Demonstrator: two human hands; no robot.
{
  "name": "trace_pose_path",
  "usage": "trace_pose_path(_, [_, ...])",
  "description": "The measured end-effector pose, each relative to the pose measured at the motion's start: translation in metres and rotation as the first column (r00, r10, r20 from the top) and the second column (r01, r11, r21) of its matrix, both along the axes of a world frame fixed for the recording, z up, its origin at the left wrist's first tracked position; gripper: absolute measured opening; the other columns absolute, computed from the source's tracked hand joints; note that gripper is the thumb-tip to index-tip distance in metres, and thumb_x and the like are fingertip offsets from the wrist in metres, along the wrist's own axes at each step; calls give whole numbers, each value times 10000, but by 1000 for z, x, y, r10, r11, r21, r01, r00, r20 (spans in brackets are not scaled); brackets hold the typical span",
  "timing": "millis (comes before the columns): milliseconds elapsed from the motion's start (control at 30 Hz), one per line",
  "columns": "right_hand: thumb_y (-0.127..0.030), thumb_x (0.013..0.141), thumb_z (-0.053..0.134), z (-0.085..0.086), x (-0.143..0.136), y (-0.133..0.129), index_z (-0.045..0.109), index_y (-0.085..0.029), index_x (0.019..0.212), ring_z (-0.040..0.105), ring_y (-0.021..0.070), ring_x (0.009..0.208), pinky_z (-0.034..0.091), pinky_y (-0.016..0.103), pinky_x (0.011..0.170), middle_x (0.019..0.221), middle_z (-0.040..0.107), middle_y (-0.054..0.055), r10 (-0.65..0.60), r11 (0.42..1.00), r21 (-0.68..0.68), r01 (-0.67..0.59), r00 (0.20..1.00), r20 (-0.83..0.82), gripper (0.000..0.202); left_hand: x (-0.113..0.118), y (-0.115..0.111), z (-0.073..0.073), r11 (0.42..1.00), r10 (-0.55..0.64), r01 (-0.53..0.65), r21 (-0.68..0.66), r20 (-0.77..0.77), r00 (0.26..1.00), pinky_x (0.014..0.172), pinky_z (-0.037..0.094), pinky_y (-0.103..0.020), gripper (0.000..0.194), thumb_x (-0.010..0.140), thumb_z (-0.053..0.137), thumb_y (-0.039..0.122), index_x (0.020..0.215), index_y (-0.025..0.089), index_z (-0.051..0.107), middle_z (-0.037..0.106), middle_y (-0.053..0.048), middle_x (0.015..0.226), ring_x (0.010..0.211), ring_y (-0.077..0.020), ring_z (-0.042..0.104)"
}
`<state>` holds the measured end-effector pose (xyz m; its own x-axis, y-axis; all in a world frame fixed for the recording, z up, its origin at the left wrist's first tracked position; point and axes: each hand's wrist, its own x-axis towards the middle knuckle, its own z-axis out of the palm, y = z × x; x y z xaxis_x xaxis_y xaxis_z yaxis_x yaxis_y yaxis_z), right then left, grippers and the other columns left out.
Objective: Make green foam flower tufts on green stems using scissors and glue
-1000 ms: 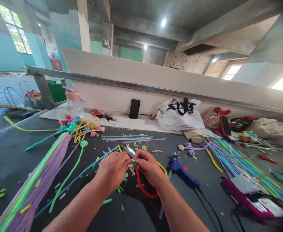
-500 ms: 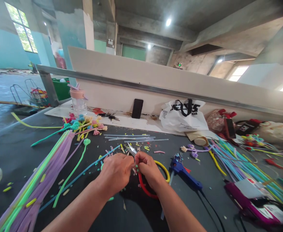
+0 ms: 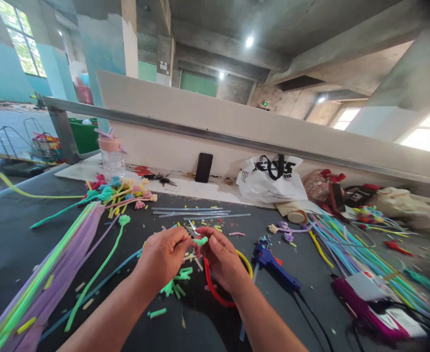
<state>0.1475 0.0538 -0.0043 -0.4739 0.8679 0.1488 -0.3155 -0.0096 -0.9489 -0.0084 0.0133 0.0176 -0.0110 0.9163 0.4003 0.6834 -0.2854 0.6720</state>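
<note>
My left hand is closed, thumb and forefinger pinched at the left end of a short green fuzzy pipe-cleaner piece. Against that piece's other end are the curled fingers of my right hand. Scissors with a red and yellow handle lie beneath my right hand, their blade tips showing past its fingers. My hand covers the pivot, and I cannot tell whether it grips them. Below my hands is a small heap of cut green pieces, with a single green piece nearer to me.
Purple and green pipe-cleaner bundles lie left, beside a green stem with a curled head. Clear glue sticks lie ahead. Right are a blue glue gun with its cord, and blue stems. A phone stands behind.
My hands have drawn slightly apart, and the green piece between them now shows. The heap of green pieces below has come into sight. The whole view has shifted a little.
</note>
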Motion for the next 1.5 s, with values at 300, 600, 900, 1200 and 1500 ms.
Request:
trace_pose_path(300, [-431, 741, 643, -1, 5, 5, 608, -159, 642, 425, 79, 437, 309, 204, 456, 484, 543, -35, -39, 996, 88, 15, 962, 271, 291, 3, 0, -9, 1000, -22, 20, -18, -115, 993, 541, 271, -214, 243, 830, 458, 279, 603, 194, 472, 481, 47, 559, 550, -96, 443])
trace_pose_path(600, [-417, 741, 610, -4, 6, 6, 568, -170, 585, 378, 75, 386, 268, 197, 420, 413, 477, -61, -92, 994, 89, 64, 930, 355, 295, 3, 1, -11, 999, -23, 17, -37, -165, 986, 536, 242, -225, 267, 813, 436, 253, 556, 188, 409, 431, 47, 536, 528, -99, 401])
trace_pose_path(900, [-546, 825, 457, -7, 9, 11, 612, -171, 801, 490, 105, 461, 366, 223, 475, 521, 562, -15, -20, 1000, 16, 17, 975, 220, 406, 4, 9, -15, 988, -20, 31, -150, 75, 997, 530, 268, -218, 245, 785, 445, 305, 569, 194, 415, 403, 54, 527, 544, -107, 383])
trace_pose_path(1200, [-388, 689, 684, -11, 8, 12, 628, -186, 749, 500, 97, 480, 391, 227, 512, 547, 599, -28, -115, 993, 50, 109, 983, 143, 218, 12, 6, -10, 929, -18, 188, -320, 467, 884, 475, 244, -218, 281, 743, 502, 390, 566, 182, 437, 375, 72, 483, 480, -85, 315])
trace_pose_path(1500, [-316, 737, 610, -16, 5, 13, 557, -192, 603, 437, 88, 430, 318, 211, 452, 458, 538, -56, -267, 960, 141, 240, 938, 219, 190, 21, 6, -16, 900, -1, 208, -383, 475, 880, 460, 234, -223, 308, 680, 542, 422, 524, 180, 432, 364, 78, 418, 430, -77, 302])
